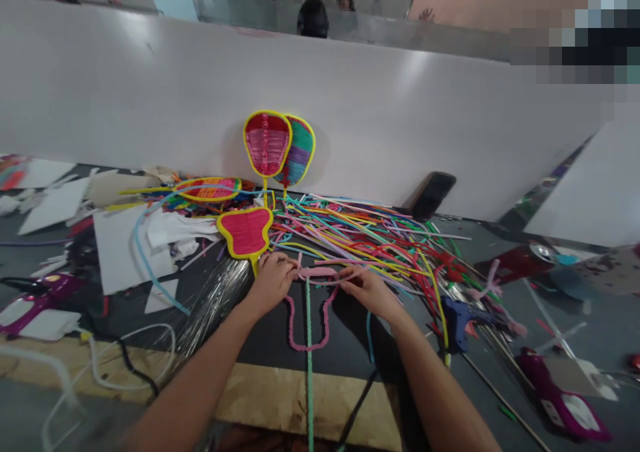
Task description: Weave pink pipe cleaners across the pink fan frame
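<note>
You have the pink frame (327, 322) in front of you over the dark desk (273, 349), centred between your two forearms, its wide end toward 12 o'clock and its narrower, rounded end toward 6 o'clock. Its long axis follows the green stem (309, 365), which runs nearly straight along the 12-to-6 line, up the middle of the frame, across its lower edge and on toward your body until it leaves the view at 6 o'clock. Your left grip (274, 280) is closed, thumb and fingers pinching the frame at its 11 o'clock corner; whether they also catch an end of the strip, you cannot tell. From that grip, the body of the frame lies between 4 and 5 o'clock. Your right grip (369, 291) pinches the pink strip (320, 281) between thumb and fingertips, just beside the frame's corner between 1 and 2 o'clock, so the frame lies toward 8 o'clock from it. The strip spans the wide end from one grip to the other. Around the frame, a yellow-rimmed fan (247, 232) lies at 11 o'clock, near your left fingers; a heap of coloured stems (350, 229) spreads at 1 o'clock; silvery strands (215, 309) lie at 9 o'clock, and a blue tool (459, 322) at 3 o'clock.
</note>
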Tool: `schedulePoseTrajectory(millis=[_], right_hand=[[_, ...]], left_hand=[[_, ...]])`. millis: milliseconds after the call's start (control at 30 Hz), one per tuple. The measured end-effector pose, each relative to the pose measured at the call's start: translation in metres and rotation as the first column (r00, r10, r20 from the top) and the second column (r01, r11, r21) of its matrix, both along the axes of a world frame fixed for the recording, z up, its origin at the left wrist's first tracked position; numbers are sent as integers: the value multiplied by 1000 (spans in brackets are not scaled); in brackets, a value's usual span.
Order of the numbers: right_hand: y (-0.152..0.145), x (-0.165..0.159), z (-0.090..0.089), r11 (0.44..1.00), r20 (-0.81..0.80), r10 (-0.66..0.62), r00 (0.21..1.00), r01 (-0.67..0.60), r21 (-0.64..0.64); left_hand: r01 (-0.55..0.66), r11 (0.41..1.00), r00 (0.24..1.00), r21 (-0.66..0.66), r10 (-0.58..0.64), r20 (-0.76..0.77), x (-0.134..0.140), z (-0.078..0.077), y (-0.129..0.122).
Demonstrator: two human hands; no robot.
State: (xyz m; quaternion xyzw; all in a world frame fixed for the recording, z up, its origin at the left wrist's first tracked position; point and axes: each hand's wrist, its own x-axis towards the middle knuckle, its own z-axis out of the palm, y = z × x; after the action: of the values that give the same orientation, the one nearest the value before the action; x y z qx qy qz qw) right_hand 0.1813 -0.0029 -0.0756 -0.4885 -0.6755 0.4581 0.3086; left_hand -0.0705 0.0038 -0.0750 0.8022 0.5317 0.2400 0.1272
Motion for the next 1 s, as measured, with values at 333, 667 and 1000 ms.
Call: schedulePoseTrajectory(millis=[333,667,1000], right_hand=[[-4,-9,-3,958,300,24,954,-108,266],[23,-54,1,969,316,47,948,-120,216],[18,-60,-13,921,345,-49,937,-91,379]], left_hand=[[138,990,990,-36,-137,32,-7,-4,2],[49,999,998,-17,-50,-23,-3,-7,2],[120,992,992,-28,-119,35,-5,-5,0]])
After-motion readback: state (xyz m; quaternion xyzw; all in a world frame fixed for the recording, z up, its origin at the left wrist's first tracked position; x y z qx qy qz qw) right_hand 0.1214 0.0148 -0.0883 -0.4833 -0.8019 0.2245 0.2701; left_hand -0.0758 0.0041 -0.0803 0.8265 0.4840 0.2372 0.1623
